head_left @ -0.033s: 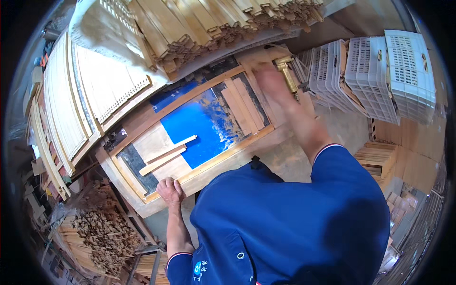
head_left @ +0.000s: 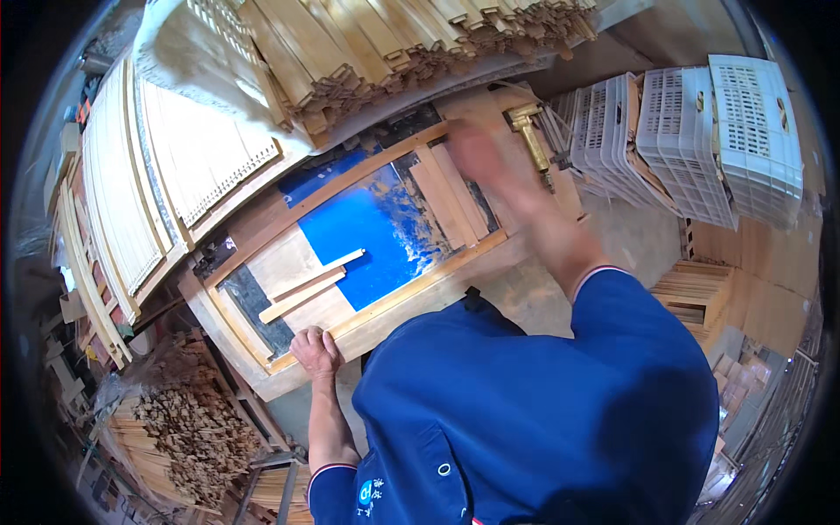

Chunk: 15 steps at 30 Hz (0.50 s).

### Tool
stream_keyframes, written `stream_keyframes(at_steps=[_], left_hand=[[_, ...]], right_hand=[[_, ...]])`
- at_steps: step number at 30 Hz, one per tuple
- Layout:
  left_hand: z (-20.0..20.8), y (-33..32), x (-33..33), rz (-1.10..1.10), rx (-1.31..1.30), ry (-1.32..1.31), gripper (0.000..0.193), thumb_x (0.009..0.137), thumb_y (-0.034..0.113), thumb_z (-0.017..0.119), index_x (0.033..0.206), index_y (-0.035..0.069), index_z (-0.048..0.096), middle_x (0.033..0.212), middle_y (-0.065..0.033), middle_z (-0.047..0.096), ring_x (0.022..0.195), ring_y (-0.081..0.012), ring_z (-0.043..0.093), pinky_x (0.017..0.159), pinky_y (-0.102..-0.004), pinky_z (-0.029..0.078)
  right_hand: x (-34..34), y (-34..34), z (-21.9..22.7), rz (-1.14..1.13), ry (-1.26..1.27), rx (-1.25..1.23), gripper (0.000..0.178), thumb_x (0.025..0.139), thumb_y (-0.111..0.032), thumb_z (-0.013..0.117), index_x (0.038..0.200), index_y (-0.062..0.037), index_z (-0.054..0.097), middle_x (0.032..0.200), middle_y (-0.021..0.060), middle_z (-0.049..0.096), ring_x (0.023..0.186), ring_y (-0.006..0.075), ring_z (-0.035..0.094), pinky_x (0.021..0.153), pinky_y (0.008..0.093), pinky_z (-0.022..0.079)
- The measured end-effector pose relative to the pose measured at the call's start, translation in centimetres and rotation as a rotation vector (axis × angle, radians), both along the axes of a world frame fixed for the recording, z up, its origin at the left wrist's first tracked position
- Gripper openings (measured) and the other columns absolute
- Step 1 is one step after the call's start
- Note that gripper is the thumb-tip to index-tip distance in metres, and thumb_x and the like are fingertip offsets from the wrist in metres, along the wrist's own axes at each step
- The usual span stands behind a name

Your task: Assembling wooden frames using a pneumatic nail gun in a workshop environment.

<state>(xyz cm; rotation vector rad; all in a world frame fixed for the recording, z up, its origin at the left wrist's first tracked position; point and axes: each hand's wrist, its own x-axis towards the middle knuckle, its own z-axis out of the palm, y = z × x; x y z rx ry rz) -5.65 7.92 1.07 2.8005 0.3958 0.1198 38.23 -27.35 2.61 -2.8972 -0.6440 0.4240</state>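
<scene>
My left hand (head_left: 317, 352) rests on the near edge of a wooden workbench (head_left: 385, 326), its fingers bent and close together over the edge. My right hand (head_left: 475, 150) is over the far right part of the bench, smeared by motion; whether it holds anything cannot be made out. Below it lie reddish wood strips (head_left: 455, 194) side by side in the recessed frame. A blue sheet (head_left: 363, 236), dusted with sawdust, covers the frame's middle. Two short pale wood strips (head_left: 302, 295) lie across the left part. A brass-coloured nail gun (head_left: 530, 140) lies right of my right hand.
Stacked wood slats (head_left: 350, 52) stand beyond the bench. Panels of pale strips (head_left: 197, 162) lie at the far left. White plastic crates (head_left: 674, 131) stand at the right, and a wooden box (head_left: 696, 293) below them. Bundled sticks (head_left: 188, 437) lie at the lower left.
My right hand has moved a little to the left, away from the nail gun and toward the reddish strips. My left hand stays on the bench edge.
</scene>
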Motion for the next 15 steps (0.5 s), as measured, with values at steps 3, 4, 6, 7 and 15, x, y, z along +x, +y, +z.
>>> stream_keyframes(at_steps=[3, 4, 6, 7, 15], left_hand=[[0.0, -0.1, 0.4, -0.009, -0.004, 0.005, 0.017, 0.084, 0.020, 0.068, 0.097, 0.012, 0.061, 0.097, -0.0130, 0.057, 0.094, -0.0352, 0.054, 0.083, -0.0492, 0.041], [-0.2, 0.0, 0.1, -0.007, -0.007, 0.011, 0.018, 0.083, 0.020, 0.068, 0.097, 0.011, 0.061, 0.097, -0.0131, 0.057, 0.093, -0.0352, 0.053, 0.082, -0.0492, 0.041], [-0.7, 0.1, -0.5, -0.001, -0.006, 0.002, 0.020, 0.083, 0.022, 0.070, 0.096, 0.011, 0.061, 0.095, -0.0136, 0.056, 0.091, -0.0356, 0.053, 0.082, -0.0491, 0.040], [-0.8, 0.1, -0.6, 0.001, 0.000, -0.012, 0.020, 0.083, 0.022, 0.070, 0.096, 0.011, 0.061, 0.095, -0.0138, 0.056, 0.091, -0.0358, 0.053, 0.082, -0.0491, 0.040], [-0.4, 0.4, -1.2, -0.043, 0.000, -0.057, 0.035, 0.082, 0.039, 0.075, 0.099, 0.010, 0.064, 0.095, -0.0128, 0.058, 0.090, -0.0347, 0.055, 0.080, -0.0478, 0.042]], right_hand=[[-4.4, 11.2, -3.6, 0.313, -0.192, 0.401, 0.046, 0.093, -0.034, 0.061, 0.129, -0.0059, 0.064, 0.141, 0.0217, 0.056, 0.131, 0.0395, 0.051, 0.111, 0.0518, 0.039], [-5.3, 14.5, -2.7, 0.361, -0.065, 0.323, 0.050, 0.092, -0.039, 0.063, 0.130, -0.0058, 0.064, 0.141, 0.0220, 0.055, 0.131, 0.0394, 0.051, 0.111, 0.0509, 0.038], [-6.5, 18.6, 0.8, 0.393, 0.044, 0.249, 0.055, 0.091, -0.044, 0.065, 0.130, -0.0057, 0.064, 0.140, 0.0223, 0.055, 0.131, 0.0393, 0.050, 0.111, 0.0501, 0.038], [-6.7, 19.7, 2.2, 0.354, 0.116, 0.174, 0.060, 0.088, -0.049, 0.066, 0.129, -0.0049, 0.065, 0.139, 0.0228, 0.056, 0.130, 0.0392, 0.050, 0.111, 0.0499, 0.039], [-8.7, 18.6, 9.2, 0.508, -0.121, 0.415, 0.041, 0.080, -0.044, 0.079, 0.092, -0.0083, 0.065, 0.093, 0.0142, 0.060, 0.090, 0.0357, 0.067, 0.074, 0.0487, 0.054]])
